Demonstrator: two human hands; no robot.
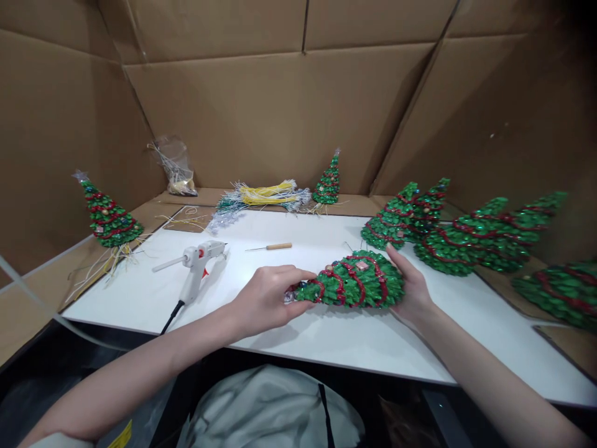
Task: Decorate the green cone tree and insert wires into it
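Tree in our hands: we hold a small green sequinned Christmas tree (354, 281) lying on its side just above the white surface (326, 342), tip pointing left, base to the right.
Its look: glittering green scales, red garland bands winding round it, a small pale ornament near the middle, a silvery bit at the tip.
Left hand (265, 298): our fingers are pinched on the tip end of the tree.
Right hand (413, 289): we cup the wide base, fingers curled round it.
Glue gun (198, 264): white, lying on the surface left of our left hand, cord trailing off the near edge.
Awl (273, 247): wooden-handled, beyond the left hand.
Finished trees (466, 236): lying in a row at right.
Standing tree (108, 214): upright at far left.
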